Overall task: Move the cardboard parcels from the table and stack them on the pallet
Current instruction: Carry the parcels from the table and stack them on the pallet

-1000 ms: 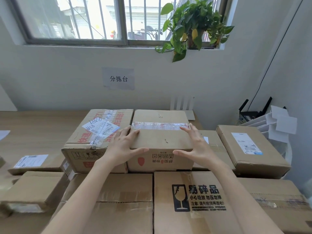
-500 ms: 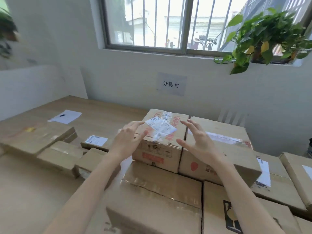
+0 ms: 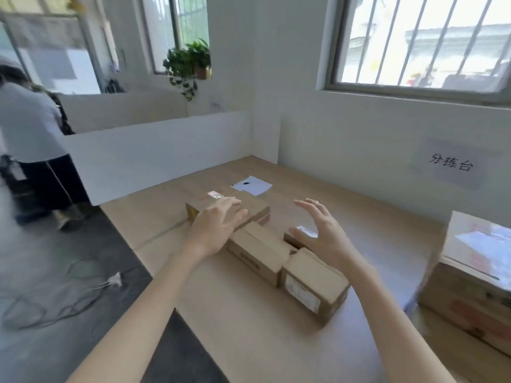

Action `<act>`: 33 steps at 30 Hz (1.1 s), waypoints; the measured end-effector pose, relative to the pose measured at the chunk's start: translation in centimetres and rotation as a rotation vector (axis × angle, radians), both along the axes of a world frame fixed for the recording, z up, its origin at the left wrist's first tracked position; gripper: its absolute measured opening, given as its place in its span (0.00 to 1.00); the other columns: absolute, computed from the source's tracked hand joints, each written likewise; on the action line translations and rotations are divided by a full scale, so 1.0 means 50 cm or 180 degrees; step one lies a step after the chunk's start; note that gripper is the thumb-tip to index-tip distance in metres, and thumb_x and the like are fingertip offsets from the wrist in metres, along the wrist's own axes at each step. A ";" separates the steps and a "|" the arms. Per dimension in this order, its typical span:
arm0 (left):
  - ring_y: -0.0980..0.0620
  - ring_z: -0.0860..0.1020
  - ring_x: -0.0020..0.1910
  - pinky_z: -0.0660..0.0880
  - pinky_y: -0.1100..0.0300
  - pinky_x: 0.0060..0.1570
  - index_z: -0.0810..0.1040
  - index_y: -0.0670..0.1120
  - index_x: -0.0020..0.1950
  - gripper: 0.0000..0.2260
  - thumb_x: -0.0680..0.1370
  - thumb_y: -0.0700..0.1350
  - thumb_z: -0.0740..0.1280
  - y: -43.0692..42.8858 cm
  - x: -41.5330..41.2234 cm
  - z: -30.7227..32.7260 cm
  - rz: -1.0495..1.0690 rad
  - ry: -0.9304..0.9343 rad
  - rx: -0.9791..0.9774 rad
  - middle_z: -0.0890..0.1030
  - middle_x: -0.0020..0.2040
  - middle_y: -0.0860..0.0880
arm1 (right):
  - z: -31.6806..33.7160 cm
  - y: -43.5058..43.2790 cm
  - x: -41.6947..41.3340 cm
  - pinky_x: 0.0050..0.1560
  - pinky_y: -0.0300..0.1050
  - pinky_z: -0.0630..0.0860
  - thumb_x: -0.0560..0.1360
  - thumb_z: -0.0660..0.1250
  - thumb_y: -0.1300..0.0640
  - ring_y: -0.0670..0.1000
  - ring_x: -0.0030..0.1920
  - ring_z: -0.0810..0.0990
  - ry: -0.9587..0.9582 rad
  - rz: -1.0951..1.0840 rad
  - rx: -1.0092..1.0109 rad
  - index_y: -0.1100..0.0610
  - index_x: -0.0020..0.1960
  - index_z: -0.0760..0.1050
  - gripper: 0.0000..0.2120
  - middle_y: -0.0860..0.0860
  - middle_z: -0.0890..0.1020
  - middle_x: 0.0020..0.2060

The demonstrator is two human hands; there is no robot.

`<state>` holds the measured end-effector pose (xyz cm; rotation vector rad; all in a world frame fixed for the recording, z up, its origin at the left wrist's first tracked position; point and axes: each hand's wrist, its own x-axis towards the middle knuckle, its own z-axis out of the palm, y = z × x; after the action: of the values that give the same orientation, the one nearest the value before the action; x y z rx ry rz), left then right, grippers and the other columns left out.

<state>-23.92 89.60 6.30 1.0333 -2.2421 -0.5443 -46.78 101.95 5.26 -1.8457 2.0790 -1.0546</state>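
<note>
**Reaching Over the Boxes, Both Hands Empty**

Stretching the left hand (image 3: 218,228) forward, fingers straight, over the near end of a flat box (image 3: 255,210); touching it or not, impossible to tell. Holding the right hand (image 3: 325,234) well apart from the left, fingers spread and loosely curved, gripping nothing. Hovering with that hand above a low parcel (image 3: 307,230), mostly hidden behind the thumb. Looking down on a small box (image 3: 257,251) lying on the table (image 3: 249,322) between the two hands, touching a second small box (image 3: 312,283) bearing a white label on its end. Facing, at the right edge, a big box (image 3: 475,275), blurred. Seeing a white sheet (image 3: 252,185) lying beyond the flat box, and another person (image 3: 27,125) standing at far left.
</note>
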 end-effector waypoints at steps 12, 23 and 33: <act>0.52 0.70 0.67 0.66 0.57 0.63 0.71 0.50 0.68 0.18 0.81 0.55 0.59 -0.314 0.302 -0.026 0.0602 -0.0008 0.0027 0.72 0.69 0.52 | -0.016 -0.379 0.282 0.68 0.49 0.67 0.75 0.65 0.41 0.46 0.69 0.67 -0.0244 0.0612 -0.0001 0.38 0.71 0.62 0.26 0.41 0.63 0.72; 0.54 0.69 0.68 0.66 0.59 0.64 0.70 0.50 0.70 0.19 0.81 0.55 0.59 -0.645 0.326 -0.114 0.0555 -0.0191 0.0095 0.71 0.70 0.53 | -0.115 -0.737 0.317 0.68 0.52 0.68 0.76 0.65 0.43 0.46 0.71 0.65 -0.0272 0.0455 0.0105 0.41 0.72 0.62 0.27 0.44 0.64 0.72; 0.53 0.64 0.72 0.62 0.49 0.70 0.65 0.52 0.73 0.24 0.79 0.59 0.60 -0.983 0.254 -0.176 0.0164 -0.0859 0.0319 0.67 0.73 0.53 | -0.223 -1.047 0.290 0.68 0.59 0.69 0.75 0.65 0.42 0.51 0.73 0.63 -0.0561 -0.0142 0.0376 0.41 0.73 0.61 0.28 0.47 0.63 0.74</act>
<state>-11.20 40.46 -2.47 1.2775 -2.4332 -0.5260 -32.28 49.59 -5.91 -1.5977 2.0416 -1.0395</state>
